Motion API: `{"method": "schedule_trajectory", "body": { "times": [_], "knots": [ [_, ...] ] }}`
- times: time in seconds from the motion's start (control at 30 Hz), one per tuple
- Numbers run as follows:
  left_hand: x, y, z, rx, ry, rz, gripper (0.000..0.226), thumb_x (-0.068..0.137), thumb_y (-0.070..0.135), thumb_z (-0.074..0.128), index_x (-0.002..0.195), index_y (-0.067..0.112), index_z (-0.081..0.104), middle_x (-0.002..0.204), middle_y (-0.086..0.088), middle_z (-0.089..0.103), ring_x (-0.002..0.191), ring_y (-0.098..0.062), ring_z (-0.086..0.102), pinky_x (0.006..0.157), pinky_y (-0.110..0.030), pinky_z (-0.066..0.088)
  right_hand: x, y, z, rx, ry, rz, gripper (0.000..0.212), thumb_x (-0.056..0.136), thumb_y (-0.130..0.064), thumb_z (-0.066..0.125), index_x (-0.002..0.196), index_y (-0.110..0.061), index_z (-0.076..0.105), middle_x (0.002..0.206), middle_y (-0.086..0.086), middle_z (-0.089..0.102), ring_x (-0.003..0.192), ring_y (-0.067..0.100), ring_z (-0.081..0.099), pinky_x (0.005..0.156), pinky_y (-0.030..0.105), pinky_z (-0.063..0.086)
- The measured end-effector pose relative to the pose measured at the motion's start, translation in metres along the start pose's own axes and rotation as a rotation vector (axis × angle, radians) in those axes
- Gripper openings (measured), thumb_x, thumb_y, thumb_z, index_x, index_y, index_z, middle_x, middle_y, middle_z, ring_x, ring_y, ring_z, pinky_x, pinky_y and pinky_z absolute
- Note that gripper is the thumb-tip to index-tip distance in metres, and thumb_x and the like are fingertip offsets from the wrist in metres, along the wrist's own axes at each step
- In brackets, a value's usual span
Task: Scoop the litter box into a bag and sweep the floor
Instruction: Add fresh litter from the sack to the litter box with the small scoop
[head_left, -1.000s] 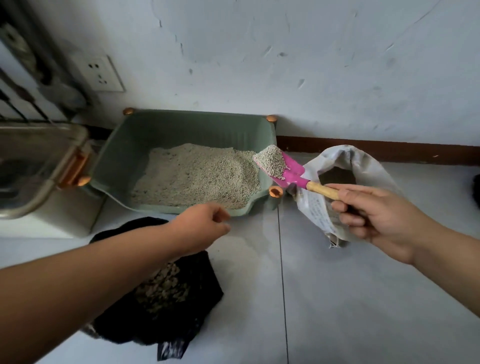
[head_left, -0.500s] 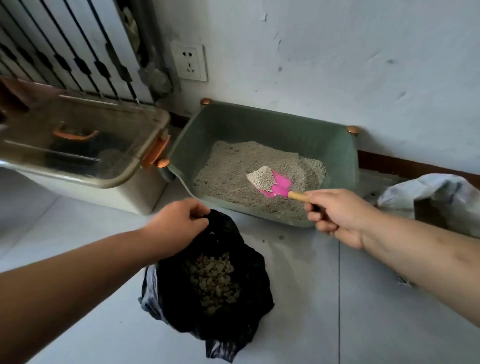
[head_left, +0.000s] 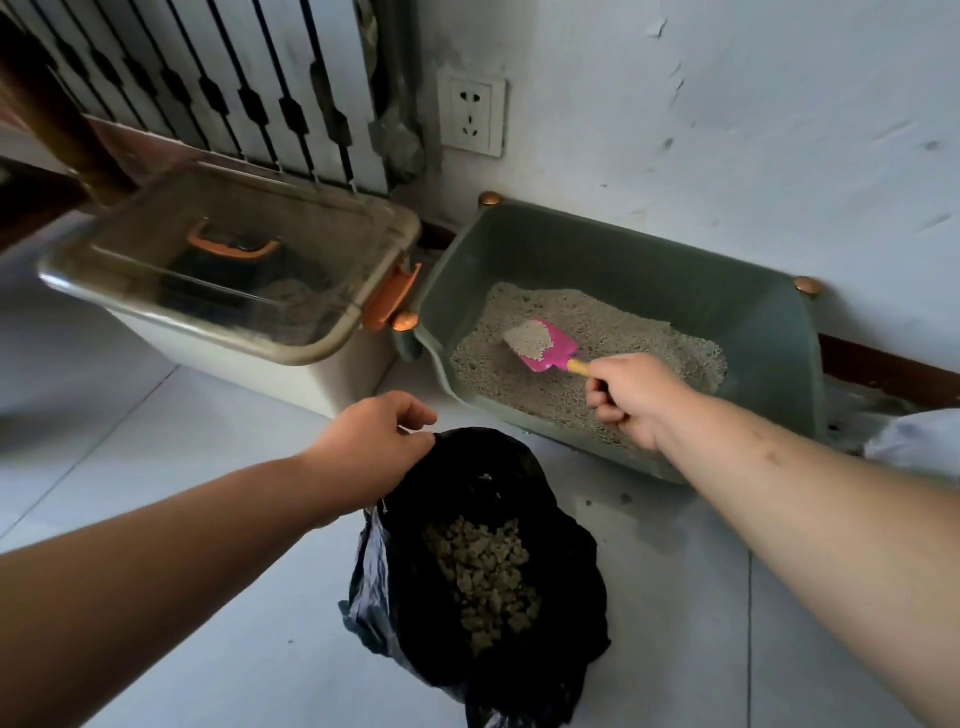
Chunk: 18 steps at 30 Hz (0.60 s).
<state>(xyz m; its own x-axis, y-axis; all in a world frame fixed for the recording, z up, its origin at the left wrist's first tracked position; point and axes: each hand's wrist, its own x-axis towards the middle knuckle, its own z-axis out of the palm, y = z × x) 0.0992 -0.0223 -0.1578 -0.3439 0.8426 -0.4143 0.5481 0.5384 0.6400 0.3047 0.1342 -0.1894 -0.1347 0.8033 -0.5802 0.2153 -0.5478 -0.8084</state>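
Note:
A green litter box (head_left: 769, 338) stands against the wall, half full of pale litter (head_left: 613, 332). My right hand (head_left: 636, 397) grips the wooden handle of a pink scoop (head_left: 553, 353), which hovers over the litter with a small heap on its blade. In front of the box a black bag (head_left: 519, 613) sits open on the floor with dark clumps (head_left: 483, 566) inside. My left hand (head_left: 371, 447) pinches the bag's rim at its upper left and holds the mouth open.
A lidded clear storage bin (head_left: 228, 270) with orange latches stands left of the litter box. A white sack (head_left: 914, 436) shows at the right edge. A wall socket (head_left: 471, 115) is above the box. A few grains (head_left: 623, 500) lie on the pale tiled floor.
My right hand carried the loaded scoop from beside the white sack leftwards to above the litter. The view swung left. My left hand took hold of the black bag's rim.

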Motion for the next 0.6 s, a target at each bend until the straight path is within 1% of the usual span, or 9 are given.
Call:
{"method": "schedule_trajectory", "body": {
  "times": [0.07, 0.13, 0.23, 0.33, 0.47, 0.53, 0.6],
  "knots": [
    [0.002, -0.002, -0.001, -0.006, -0.006, 0.004, 0.020, 0.091, 0.024, 0.063, 0.111, 0.026, 0.065, 0.105, 0.005, 0.067, 0.093, -0.016, 0.065, 0.087, -0.031, 0.054, 0.006, -0.010, 0.010, 0.019, 0.011, -0.006, 0.016, 0.096, -0.003, 0.045, 0.083, -0.007, 0.053, 0.067, 0.005, 0.042, 0.052, 0.011, 0.033, 0.032, 0.016, 0.019],
    [0.003, -0.003, -0.002, 0.004, -0.013, 0.010, 0.021, 0.092, 0.025, 0.063, 0.113, 0.027, 0.065, 0.108, 0.006, 0.066, 0.096, -0.015, 0.065, 0.090, -0.032, 0.053, 0.010, -0.017, 0.017, 0.005, 0.013, 0.004, 0.015, 0.097, -0.005, 0.046, 0.083, -0.007, 0.051, 0.067, 0.004, 0.042, 0.052, 0.010, 0.033, 0.032, 0.016, 0.019],
    [0.005, -0.009, -0.005, 0.011, -0.028, 0.006, 0.025, 0.092, 0.026, 0.062, 0.117, 0.027, 0.065, 0.113, 0.008, 0.065, 0.101, -0.015, 0.064, 0.094, -0.033, 0.052, 0.017, -0.022, 0.030, -0.034, 0.013, 0.019, 0.018, 0.098, -0.004, 0.042, 0.084, -0.007, 0.053, 0.067, 0.003, 0.041, 0.052, 0.010, 0.032, 0.032, 0.016, 0.019],
    [0.007, -0.012, -0.006, 0.021, -0.036, 0.004, 0.028, 0.092, 0.026, 0.062, 0.120, 0.026, 0.064, 0.116, 0.007, 0.065, 0.102, -0.015, 0.064, 0.096, -0.034, 0.052, 0.020, -0.023, 0.034, -0.079, 0.023, 0.006, 0.016, 0.098, -0.005, 0.041, 0.091, -0.008, 0.055, 0.067, 0.003, 0.042, 0.052, 0.010, 0.033, 0.034, 0.016, 0.020],
    [0.005, -0.013, -0.006, 0.026, -0.042, 0.000, 0.029, 0.093, 0.026, 0.061, 0.121, 0.024, 0.065, 0.116, 0.006, 0.064, 0.101, -0.017, 0.065, 0.094, -0.036, 0.054, 0.012, -0.017, 0.027, -0.314, -0.033, -0.069, 0.013, 0.098, -0.011, 0.046, 0.095, -0.008, 0.058, 0.069, 0.004, 0.045, 0.053, 0.011, 0.036, 0.034, 0.018, 0.024],
    [0.004, -0.011, -0.003, 0.027, -0.044, 0.002, 0.027, 0.092, 0.025, 0.061, 0.119, 0.024, 0.066, 0.112, 0.005, 0.066, 0.099, -0.018, 0.065, 0.093, -0.038, 0.054, 0.007, -0.014, 0.018, -0.456, -0.042, -0.136, 0.015, 0.099, -0.014, 0.046, 0.103, -0.010, 0.060, 0.072, 0.006, 0.046, 0.055, 0.013, 0.037, 0.041, 0.023, 0.026],
    [0.001, -0.009, 0.001, 0.048, -0.055, 0.007, 0.024, 0.092, 0.024, 0.062, 0.115, 0.025, 0.067, 0.109, 0.004, 0.068, 0.098, -0.019, 0.066, 0.093, -0.038, 0.054, 0.003, -0.010, 0.004, -0.689, -0.029, -0.225, 0.024, 0.100, -0.015, 0.043, 0.105, -0.002, 0.061, 0.075, 0.010, 0.047, 0.057, 0.016, 0.037, 0.048, 0.030, 0.026]
  ]
}}
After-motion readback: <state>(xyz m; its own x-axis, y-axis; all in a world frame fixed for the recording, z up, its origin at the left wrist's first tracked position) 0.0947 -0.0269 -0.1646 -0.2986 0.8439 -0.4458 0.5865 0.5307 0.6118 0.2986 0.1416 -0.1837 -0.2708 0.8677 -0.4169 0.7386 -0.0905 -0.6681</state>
